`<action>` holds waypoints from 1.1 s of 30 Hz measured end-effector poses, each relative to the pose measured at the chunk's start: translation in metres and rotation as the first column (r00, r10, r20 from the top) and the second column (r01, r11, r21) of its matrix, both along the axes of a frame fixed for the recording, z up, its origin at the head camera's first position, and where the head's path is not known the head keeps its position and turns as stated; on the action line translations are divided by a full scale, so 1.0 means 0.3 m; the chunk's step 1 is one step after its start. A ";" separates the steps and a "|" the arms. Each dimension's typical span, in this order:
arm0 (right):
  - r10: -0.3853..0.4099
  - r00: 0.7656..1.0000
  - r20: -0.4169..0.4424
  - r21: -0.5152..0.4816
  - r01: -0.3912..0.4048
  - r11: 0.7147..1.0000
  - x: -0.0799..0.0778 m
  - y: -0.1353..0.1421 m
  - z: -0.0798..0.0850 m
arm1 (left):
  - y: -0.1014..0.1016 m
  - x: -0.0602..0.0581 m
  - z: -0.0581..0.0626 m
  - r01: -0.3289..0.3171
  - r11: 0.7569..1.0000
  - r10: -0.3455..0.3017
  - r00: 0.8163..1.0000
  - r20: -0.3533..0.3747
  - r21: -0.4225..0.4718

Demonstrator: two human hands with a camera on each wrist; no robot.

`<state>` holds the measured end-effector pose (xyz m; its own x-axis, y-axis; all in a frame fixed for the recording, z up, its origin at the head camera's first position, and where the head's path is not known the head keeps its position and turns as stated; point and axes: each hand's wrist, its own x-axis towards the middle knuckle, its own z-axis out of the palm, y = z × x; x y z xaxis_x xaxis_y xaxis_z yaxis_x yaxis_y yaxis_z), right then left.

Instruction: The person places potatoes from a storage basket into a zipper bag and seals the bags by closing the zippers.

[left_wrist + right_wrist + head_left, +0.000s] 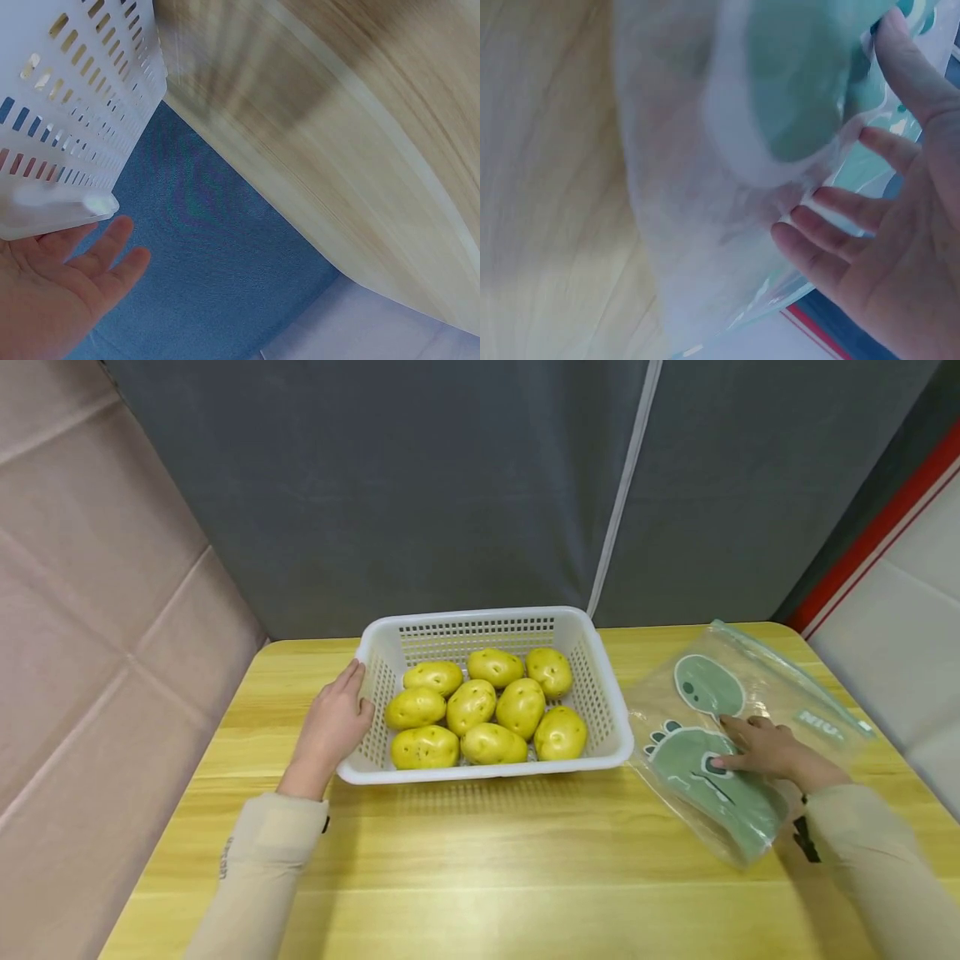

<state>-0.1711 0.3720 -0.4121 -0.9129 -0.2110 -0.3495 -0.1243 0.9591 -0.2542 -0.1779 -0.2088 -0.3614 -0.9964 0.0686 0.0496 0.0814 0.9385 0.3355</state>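
A white plastic basket (491, 693) holds several yellow potatoes (471, 707) in the middle of the table. My left hand (339, 720) rests against its left rim, with fairly straight fingers; in the left wrist view the hand (71, 277) touches the rim of the basket (82, 112). To the right lies a clear zip bag (742, 743) printed with a green cartoon dinosaur. My right hand (772, 750) lies on the bag, its fingers spread over the print. In the right wrist view the extended fingertips of the right hand (892, 225) touch the bag's film (705, 225).
The wooden table (480, 860) runs beneath everything. Behind it hangs a dark grey curtain (390, 485). A pinkish padded wall (112, 610) stands at the left, and a white panel with a red stripe (885, 539) at the right.
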 end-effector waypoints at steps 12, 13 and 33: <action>0.043 0.999 -0.007 -0.068 -0.044 0.997 -0.008 0.006 0.026 | -0.003 -0.001 0.005 -0.006 1.000 0.006 1.000 0.007 -0.009; 0.041 0.999 -0.011 -0.063 -0.042 0.997 -0.009 0.001 0.029 | -0.002 0.000 0.005 -0.005 1.000 0.005 1.000 0.006 -0.009; -0.056 0.997 0.045 -0.049 0.058 0.997 0.020 -0.056 0.014 | 0.000 0.002 0.003 -0.008 1.000 0.008 1.000 -0.001 -0.003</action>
